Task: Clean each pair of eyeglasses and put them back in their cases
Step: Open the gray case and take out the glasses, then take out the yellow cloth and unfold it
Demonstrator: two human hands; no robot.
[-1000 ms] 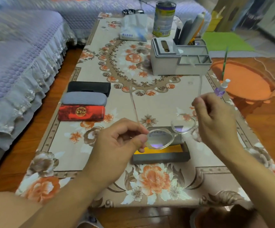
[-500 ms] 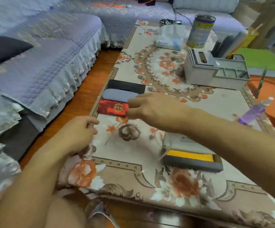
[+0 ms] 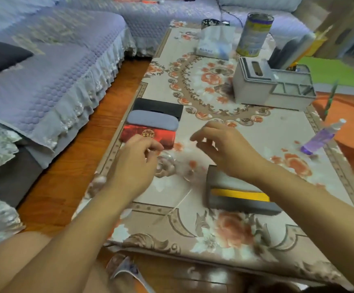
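We have clear rimless glasses [image 3: 180, 166] lying on the table [image 3: 277, 127], between both hands, at about 9 o'clock from the open grey case [image 3: 238, 193]. They are blurred and almost see-through, so the lenses are hard to make out.

One thin arm [image 3: 182, 200] runs from the lens area toward 7 o'clock, near the table's front edge. We judge the long axis across the lenses as roughly 9-to-3, but the blur makes that a guess.

Left hand [image 3: 137, 163]: fingers curled, thumb against forefinger at the lens end. We cannot tell if it pinches the frame or just hovers there.
Right hand [image 3: 220, 148]: fingers spread and loosely bent, above the table, holding nothing we can see.

Handling, our judgement: very light, thin, brittle. Lenses scratch and smear easily, and the arms flex and could snap at the hinges. Best hold is at the bridge or the outer lens edge by the hinge, never on the lens face.

Three closed cases at 11 o'clock: black case [image 3: 158, 106], grey-blue case [image 3: 152, 121], red case [image 3: 148, 135], stacked side by side. Purple spray bottle [image 3: 319, 138] at 3 o'clock, lying tilted.
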